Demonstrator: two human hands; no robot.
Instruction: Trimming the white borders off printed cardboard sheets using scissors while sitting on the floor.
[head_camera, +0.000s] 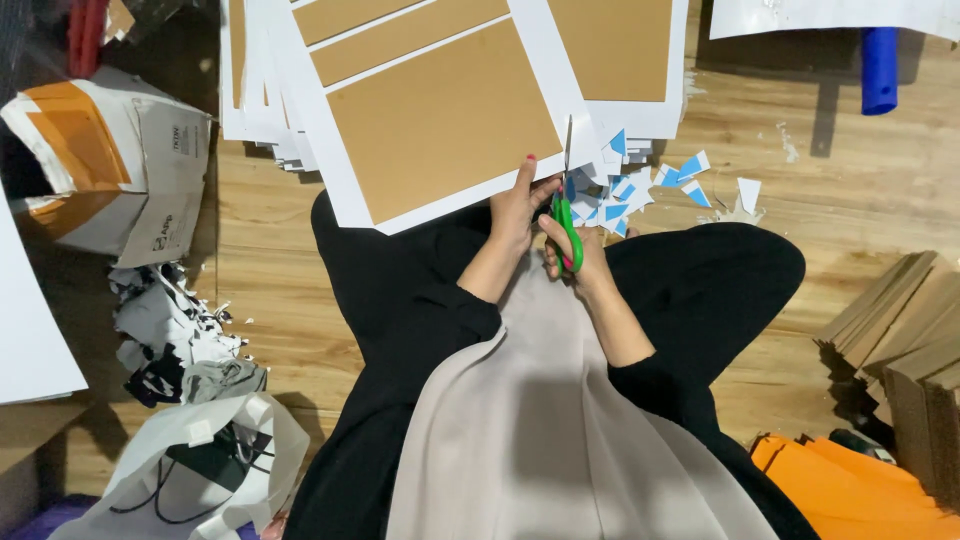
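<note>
I sit cross-legged on a wooden floor. My left hand (517, 205) grips the near edge of a large white sheet with brown rectangular panels (440, 115). My right hand (572, 250) holds green-handled scissors (566, 215), blades pointing up into the sheet's right edge. A heap of small blue-and-white paper offcuts (625, 185) lies just right of the blades on the floor.
A stack of similar sheets (262, 100) lies under the one being cut. Torn white-and-orange paper wrappers (115, 160) and crumpled scraps (175, 330) sit left, a white bag (200, 460) at lower left. Brown card stacks (905, 330), orange sheets (860, 490) and a blue tube (880, 65) lie right.
</note>
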